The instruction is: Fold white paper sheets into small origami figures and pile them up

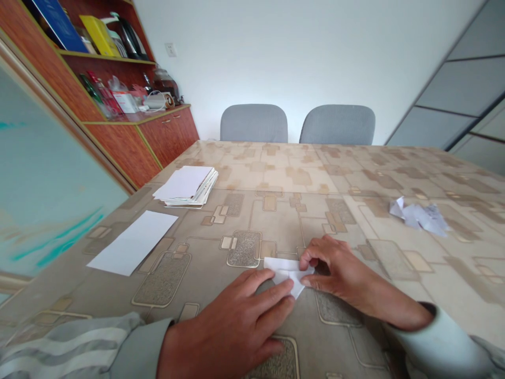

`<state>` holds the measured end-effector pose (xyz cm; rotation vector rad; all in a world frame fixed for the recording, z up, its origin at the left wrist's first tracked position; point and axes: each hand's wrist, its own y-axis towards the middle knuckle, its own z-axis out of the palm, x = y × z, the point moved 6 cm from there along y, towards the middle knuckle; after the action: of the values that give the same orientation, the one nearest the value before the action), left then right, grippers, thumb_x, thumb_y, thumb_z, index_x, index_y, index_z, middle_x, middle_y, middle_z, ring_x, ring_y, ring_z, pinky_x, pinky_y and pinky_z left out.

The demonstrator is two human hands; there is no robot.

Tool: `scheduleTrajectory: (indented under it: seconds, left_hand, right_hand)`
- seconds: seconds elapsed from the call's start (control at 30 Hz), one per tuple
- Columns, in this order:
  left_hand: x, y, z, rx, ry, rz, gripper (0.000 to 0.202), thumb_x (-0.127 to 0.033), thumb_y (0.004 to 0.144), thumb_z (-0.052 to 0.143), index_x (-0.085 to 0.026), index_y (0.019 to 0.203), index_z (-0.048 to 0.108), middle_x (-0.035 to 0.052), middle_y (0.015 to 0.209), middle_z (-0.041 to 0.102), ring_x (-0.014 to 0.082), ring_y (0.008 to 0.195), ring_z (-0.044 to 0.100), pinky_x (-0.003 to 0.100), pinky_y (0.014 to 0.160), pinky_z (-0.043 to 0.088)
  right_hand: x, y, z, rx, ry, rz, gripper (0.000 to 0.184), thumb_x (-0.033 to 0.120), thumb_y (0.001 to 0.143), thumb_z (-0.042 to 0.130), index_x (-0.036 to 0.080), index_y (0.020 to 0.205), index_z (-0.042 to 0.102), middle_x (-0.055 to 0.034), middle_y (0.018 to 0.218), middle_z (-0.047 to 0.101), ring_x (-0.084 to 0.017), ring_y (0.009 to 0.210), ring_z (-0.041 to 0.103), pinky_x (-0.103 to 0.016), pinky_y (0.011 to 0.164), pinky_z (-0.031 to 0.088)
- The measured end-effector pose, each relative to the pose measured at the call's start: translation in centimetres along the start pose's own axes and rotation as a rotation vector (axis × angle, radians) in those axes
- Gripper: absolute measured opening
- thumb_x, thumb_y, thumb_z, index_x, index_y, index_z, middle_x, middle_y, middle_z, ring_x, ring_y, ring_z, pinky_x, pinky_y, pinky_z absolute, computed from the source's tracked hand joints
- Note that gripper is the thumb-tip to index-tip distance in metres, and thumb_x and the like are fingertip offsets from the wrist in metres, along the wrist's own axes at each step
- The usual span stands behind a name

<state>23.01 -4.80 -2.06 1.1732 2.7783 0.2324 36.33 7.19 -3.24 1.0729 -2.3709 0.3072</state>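
A small folded white paper lies on the patterned table near the front edge. My left hand lies flat over its left part, fingers stretched out and pressing it down. My right hand comes in from the right, fingers curled, with thumb and forefinger pinching the paper's right edge. Part of the paper is hidden under both hands.
A single white sheet lies at the left, and a stack of white paper sits behind it. Crumpled folded papers rest at the right. Two grey chairs stand at the far side. A wooden cabinet with shelves stands at the left.
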Motion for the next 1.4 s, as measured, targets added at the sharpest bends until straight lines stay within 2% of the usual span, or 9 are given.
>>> scheduleTrajectory:
  seconds: [0.2, 0.4, 0.63, 0.83, 0.97, 1.07, 1.23, 1.33, 1.4]
  left_hand:
    - [0.5, -0.4, -0.3, -0.004, -0.089, -0.070, 0.047, -0.040, 0.097, 0.050, -0.009, 0.133, 0.051, 0.0106, 0.141, 0.051, 0.0270, 0.127, 0.046, 0.040, 0.109, 0.038]
    - [0.5, -0.5, 0.0, 0.013, -0.103, -0.065, 0.050, -0.041, 0.096, 0.052, -0.011, 0.136, 0.049, 0.0098, 0.138, 0.053, 0.0287, 0.127, 0.046, 0.042, 0.108, 0.039]
    - [0.4, -0.1, 0.0, 0.055, -0.088, -0.086, 0.054, -0.041, 0.095, 0.053, -0.010, 0.137, 0.045, 0.0107, 0.135, 0.055, 0.0286, 0.124, 0.047, 0.043, 0.107, 0.039]
    - [0.4, -0.2, -0.2, 0.018, -0.092, -0.089, 0.042, -0.037, 0.095, 0.053, -0.012, 0.127, 0.052, 0.0124, 0.133, 0.055, 0.0286, 0.122, 0.048, 0.044, 0.105, 0.040]
    - [0.2, -0.1, 0.0, 0.054, -0.070, -0.076, 0.045, -0.036, 0.096, 0.051, -0.019, 0.138, 0.045, 0.0085, 0.138, 0.051, 0.0289, 0.125, 0.046, 0.045, 0.104, 0.040]
    - [0.1, 0.0, 0.1, 0.061, -0.053, -0.065, 0.046, -0.039, 0.097, 0.048, -0.018, 0.139, 0.045, 0.0060, 0.142, 0.050, 0.0304, 0.127, 0.043, 0.046, 0.105, 0.039]
    - [0.0, 0.0, 0.1, 0.071, -0.048, -0.063, 0.045, -0.038, 0.100, 0.043, -0.016, 0.139, 0.046, 0.0036, 0.147, 0.046, 0.0296, 0.128, 0.042, 0.044, 0.106, 0.039]
    - [0.0, 0.0, 0.1, 0.068, -0.033, -0.055, 0.044, -0.038, 0.100, 0.044, -0.016, 0.138, 0.047, 0.0040, 0.149, 0.042, 0.0292, 0.128, 0.043, 0.044, 0.106, 0.039]
    - [-0.1, 0.0, 0.1, 0.055, -0.020, -0.047, 0.044, -0.037, 0.099, 0.045, -0.016, 0.137, 0.047, 0.0049, 0.148, 0.044, 0.0290, 0.127, 0.044, 0.044, 0.105, 0.040]
  right_hand:
    - [1.6, 0.1, 1.1, -0.088, -0.018, 0.023, 0.011, 0.022, 0.080, 0.074, 0.024, 0.081, 0.064, 0.0017, 0.078, 0.063, -0.020, 0.083, 0.054, -0.035, 0.078, 0.032]
    - [1.4, 0.2, 1.2, -0.099, 0.031, 0.066, 0.014, 0.014, 0.081, 0.071, 0.022, 0.075, 0.061, 0.0024, 0.076, 0.061, -0.019, 0.082, 0.052, -0.035, 0.078, 0.029]
    - [1.6, 0.2, 1.3, -0.103, 0.030, 0.039, 0.016, 0.010, 0.080, 0.068, 0.021, 0.073, 0.058, 0.0032, 0.073, 0.059, -0.017, 0.079, 0.051, -0.035, 0.079, 0.029]
    - [1.6, 0.2, 1.2, -0.099, 0.004, 0.035, 0.015, 0.012, 0.080, 0.067, 0.021, 0.072, 0.057, 0.0026, 0.073, 0.059, -0.018, 0.079, 0.052, -0.035, 0.078, 0.030]
    - [1.9, 0.2, 1.2, -0.115, -0.003, 0.032, 0.016, 0.010, 0.080, 0.066, 0.021, 0.072, 0.057, 0.0029, 0.071, 0.059, -0.017, 0.077, 0.052, -0.035, 0.077, 0.030]
    - [1.9, 0.2, 1.3, -0.120, -0.012, 0.033, 0.016, 0.011, 0.080, 0.067, 0.021, 0.072, 0.057, 0.0029, 0.072, 0.059, -0.018, 0.078, 0.051, -0.035, 0.077, 0.030]
    - [0.8, -0.1, 0.9, -0.111, -0.106, 0.027, 0.015, 0.023, 0.080, 0.073, 0.022, 0.079, 0.057, 0.0010, 0.078, 0.059, -0.020, 0.080, 0.049, -0.035, 0.074, 0.030]
    - [-0.6, -0.5, -0.1, -0.112, -0.186, 0.110, 0.023, 0.034, 0.078, 0.075, 0.021, 0.080, 0.056, -0.0007, 0.081, 0.059, -0.022, 0.081, 0.050, -0.035, 0.071, 0.030]
    - [-1.4, -0.7, -0.8, -0.105, -0.205, 0.160, 0.023, 0.035, 0.078, 0.074, 0.021, 0.079, 0.056, -0.0009, 0.082, 0.060, -0.022, 0.082, 0.051, -0.035, 0.072, 0.031]
